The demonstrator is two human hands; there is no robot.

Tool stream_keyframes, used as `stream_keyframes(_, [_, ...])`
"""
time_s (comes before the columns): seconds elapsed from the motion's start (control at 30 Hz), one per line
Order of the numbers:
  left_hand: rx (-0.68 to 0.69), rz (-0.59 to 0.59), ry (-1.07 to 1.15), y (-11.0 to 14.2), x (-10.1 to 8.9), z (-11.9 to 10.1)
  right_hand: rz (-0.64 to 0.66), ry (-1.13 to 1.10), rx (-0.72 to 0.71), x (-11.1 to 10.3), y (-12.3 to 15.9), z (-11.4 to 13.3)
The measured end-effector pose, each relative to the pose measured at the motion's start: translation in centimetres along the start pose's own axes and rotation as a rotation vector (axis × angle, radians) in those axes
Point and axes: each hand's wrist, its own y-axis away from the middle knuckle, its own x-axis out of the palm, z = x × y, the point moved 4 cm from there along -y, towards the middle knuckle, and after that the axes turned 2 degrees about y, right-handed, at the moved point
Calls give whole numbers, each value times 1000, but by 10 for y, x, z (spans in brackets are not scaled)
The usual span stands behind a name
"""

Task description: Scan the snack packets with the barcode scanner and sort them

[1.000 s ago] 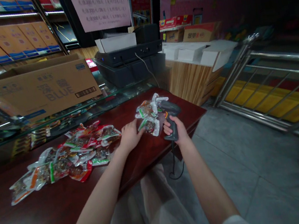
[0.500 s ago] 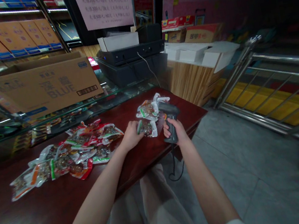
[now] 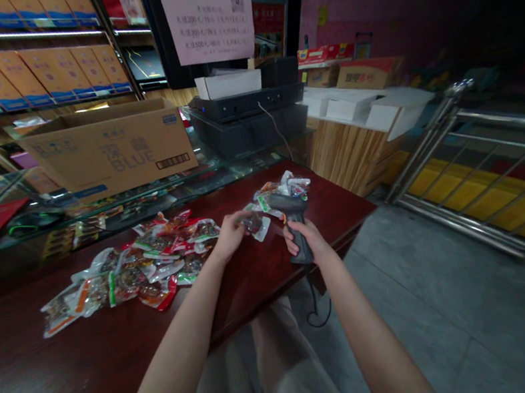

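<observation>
The right hand (image 3: 305, 243) has its fingers (image 3: 291, 232) closed around the grip of a dark grey barcode scanner (image 3: 289, 204), held upright. The left hand (image 3: 232, 237) is just to the left of the scanner, and its fingers (image 3: 241, 219) reach out to a clear food packet (image 3: 257, 226). They seem to touch it, but I cannot tell if they grip it. A small heap of packets (image 3: 286, 185) lies just behind the scanner. A big heap of packets (image 3: 167, 261) lies to the left of it, past the left hand. So a few packets sit close to the scanner, and many more sit in the big heap. Both heaps lie on a dark red wooden bench (image 3: 69, 366). A black cord (image 3: 314, 299) hangs down below the scanner. A cardboard box (image 3: 107, 153) stands on a glass case (image 3: 239, 177) beyond the scanner, and a metal railing (image 3: 444, 191) runs to the right of it.
</observation>
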Motion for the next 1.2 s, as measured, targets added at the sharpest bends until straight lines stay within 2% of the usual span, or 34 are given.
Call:
stream_keyframes(0.13, [-138, 60, -112, 0, -2, 7, -13, -44, -13, -2, 2, 0])
stream_keyframes(0.2, [-140, 69, -130, -1, -2, 8, -19, -58, -26, -5, 5, 1])
stream_keyframes(0.27, [-63, 35, -189, -2, -3, 6, -14, -49, -32, -7, 8, 2])
stream_keyframes(0.37, [135, -41, -314, -3, -4, -1, 14, -29, -21, -7, 9, -1])
stream_keyframes(0.5, [367, -115, -352, 1, -3, -11, 56, -24, -10, -5, 9, -2])
stream_keyframes(0.63, [478, -199, -420, 8, -2, -20, 133, -5, 41, -1, 12, 0])
stream_keyframes(0.9, [439, -200, -473, 14, 0, -30, 232, -1, 156, 0, 9, -4])
stream_keyframes(1.2, [428, -190, -423, 16, 5, -27, 244, 2, 127, -2, 9, -7])
